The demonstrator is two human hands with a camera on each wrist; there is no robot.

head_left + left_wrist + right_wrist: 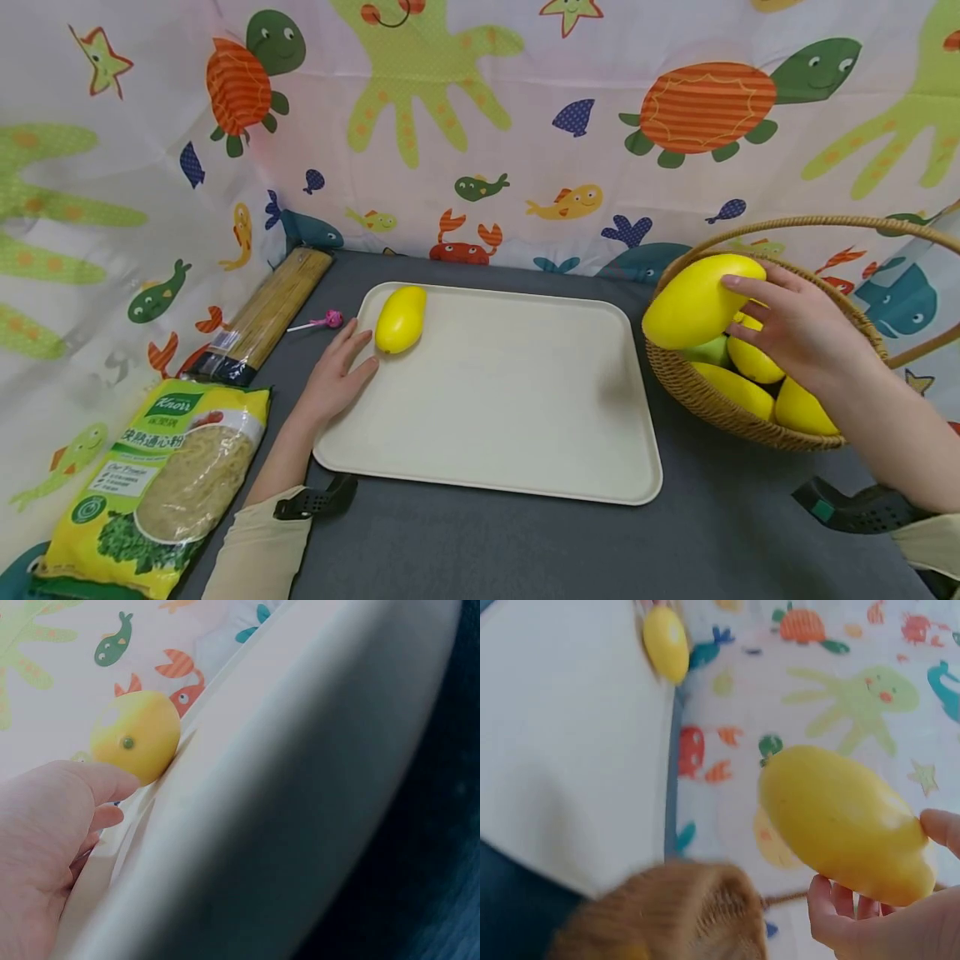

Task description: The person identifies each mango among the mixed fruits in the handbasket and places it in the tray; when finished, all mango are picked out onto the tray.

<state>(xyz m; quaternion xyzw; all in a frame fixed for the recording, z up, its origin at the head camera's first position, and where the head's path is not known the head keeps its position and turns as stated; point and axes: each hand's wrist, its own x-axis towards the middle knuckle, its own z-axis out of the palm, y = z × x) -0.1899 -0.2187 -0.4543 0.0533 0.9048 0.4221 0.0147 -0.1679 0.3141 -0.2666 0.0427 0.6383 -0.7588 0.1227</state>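
Note:
My right hand (806,321) grips a yellow mango (701,300) above the wicker basket (705,400). In the right wrist view, the thumb and fingers pinch one end of that mango (840,821). Inside the basket lie several more yellow fruits (731,390) and a green fruit (708,352), partly hidden by the hand and mango. A second mango (401,319) rests on the upper left corner of the cream tray (510,392). My left hand (341,379) rests at the tray's left edge, fingers extended beside this mango; in the left wrist view, the thumb is close to it.
Left of the tray lie a pink lollipop (332,318), a pack of dried noodles or spaghetti (273,304) and a yellow Knorr pasta bag (161,483). The basket's tall handle (825,222) arches over it. A sea-animal curtain (465,100) hangs behind the grey table (480,550).

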